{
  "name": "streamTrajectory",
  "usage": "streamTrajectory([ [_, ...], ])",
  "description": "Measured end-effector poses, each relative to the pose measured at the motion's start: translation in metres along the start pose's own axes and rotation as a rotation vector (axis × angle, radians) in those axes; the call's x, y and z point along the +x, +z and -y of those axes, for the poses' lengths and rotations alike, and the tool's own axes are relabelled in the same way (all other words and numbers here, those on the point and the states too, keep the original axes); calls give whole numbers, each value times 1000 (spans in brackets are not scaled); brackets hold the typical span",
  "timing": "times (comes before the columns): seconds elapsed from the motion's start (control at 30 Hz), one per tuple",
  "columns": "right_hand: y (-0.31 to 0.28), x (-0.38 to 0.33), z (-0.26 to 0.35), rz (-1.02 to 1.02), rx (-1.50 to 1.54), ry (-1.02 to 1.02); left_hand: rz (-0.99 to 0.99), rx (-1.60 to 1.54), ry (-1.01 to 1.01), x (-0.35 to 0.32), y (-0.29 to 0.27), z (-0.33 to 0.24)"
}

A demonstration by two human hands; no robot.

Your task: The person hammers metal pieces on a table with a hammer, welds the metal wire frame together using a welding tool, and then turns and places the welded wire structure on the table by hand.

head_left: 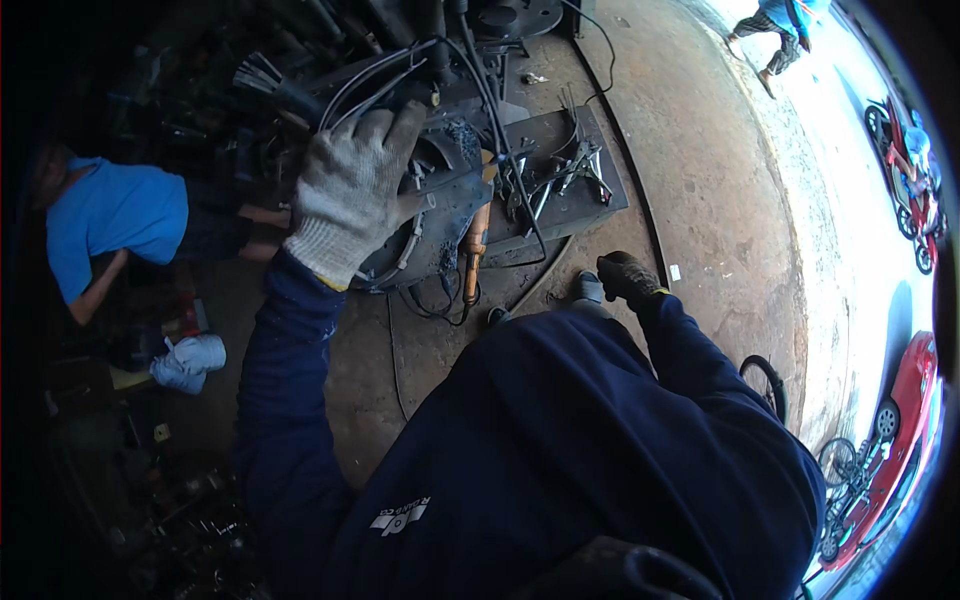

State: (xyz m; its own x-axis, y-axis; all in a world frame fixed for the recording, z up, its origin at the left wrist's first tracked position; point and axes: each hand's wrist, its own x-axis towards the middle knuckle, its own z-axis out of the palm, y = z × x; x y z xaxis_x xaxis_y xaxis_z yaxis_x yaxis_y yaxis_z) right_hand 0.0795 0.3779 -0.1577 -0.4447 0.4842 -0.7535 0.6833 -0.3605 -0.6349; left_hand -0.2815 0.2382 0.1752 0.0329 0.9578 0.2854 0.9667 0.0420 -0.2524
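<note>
My left hand (358, 185), in a grey-white knitted glove, reaches over the dark metal work at the bench. Its fingers are stretched out with the thumb apart, and I see nothing gripped in it. Beside the thumb is a dark, curved metal plate (455, 205) with a rough edge. An orange power tool (477, 240) hangs by that plate, its black cord looping below. My right hand (628, 278), in a dark glove, is held over the floor at my right with its fingers curled. No object shows in it.
A metal tabletop (590, 205) carries pliers-like tools (580, 165) and cables. A person in a blue shirt (120, 210) bends at the left. Cables cross the concrete floor (690, 150). Outside on the right are a walking person (780, 25), motorcycle (905, 180), bicycle (845, 480) and red car (900, 440).
</note>
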Motion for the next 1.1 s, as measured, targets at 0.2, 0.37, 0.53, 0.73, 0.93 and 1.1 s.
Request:
streamTrajectory([
  [0.2,53,-67,29,-112,-54,119,344,157,138,-31,95,25],
  [0.37,63,-77,-22,-247,-37,122,377,207,165,-28,127,29],
  [0.53,52,-106,-21,-232,-61,268,240,271,202,-28,130,27],
  [0.73,47,-107,-32,-286,-56,280,480,365,145,-12,119,35],
  [0.93,49,-91,-57,-293,3,254,461,167,-2,-24,102,33],
  [1.1,54,-100,-72,-369,264,205,174,38,101,-30,122,38],
])
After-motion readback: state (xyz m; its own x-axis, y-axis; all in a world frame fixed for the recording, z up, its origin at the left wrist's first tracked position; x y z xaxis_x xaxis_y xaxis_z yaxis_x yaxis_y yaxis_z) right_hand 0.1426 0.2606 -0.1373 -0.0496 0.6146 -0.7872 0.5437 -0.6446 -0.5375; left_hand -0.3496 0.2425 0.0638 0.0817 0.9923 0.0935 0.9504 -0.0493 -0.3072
